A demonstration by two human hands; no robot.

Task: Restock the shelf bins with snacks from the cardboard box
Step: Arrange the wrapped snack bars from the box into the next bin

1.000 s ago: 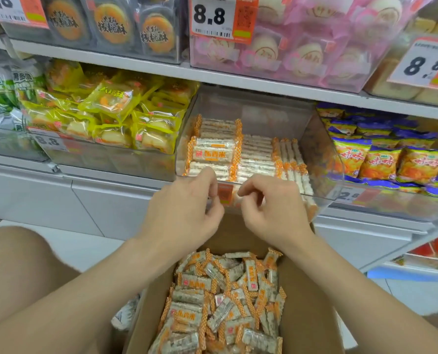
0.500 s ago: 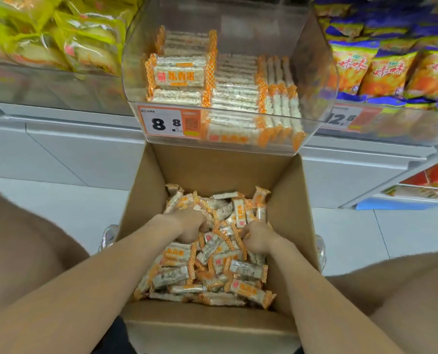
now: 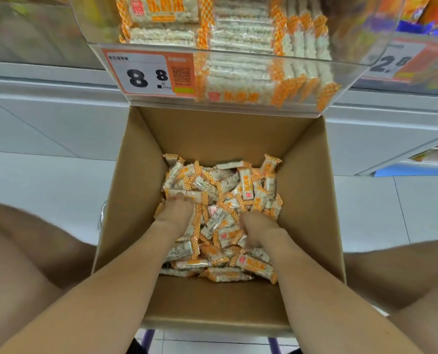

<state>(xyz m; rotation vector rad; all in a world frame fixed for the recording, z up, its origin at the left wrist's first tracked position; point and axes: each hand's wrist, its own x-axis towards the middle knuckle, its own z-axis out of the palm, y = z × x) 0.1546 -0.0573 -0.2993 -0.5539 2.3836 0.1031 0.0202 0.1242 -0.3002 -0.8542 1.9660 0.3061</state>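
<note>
Inside cardboard box (image 3: pixel 307 200): left hand (image 3: pixel 175 213), right hand (image 3: pixel 257 226) dug deeper into snacks (image 3: pixel 238 185).

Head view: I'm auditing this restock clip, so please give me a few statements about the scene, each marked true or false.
1. The left hand and right hand are down inside the cardboard box, among the snack bars. True.
2. The cardboard box is empty. False: it holds a loose pile of snack bars.
3. The clear bin above the box carries a price tag reading 8.8. True.
4. The bin's contents lie jumbled. False: its stocked bars are lined up in neat rows.
</note>
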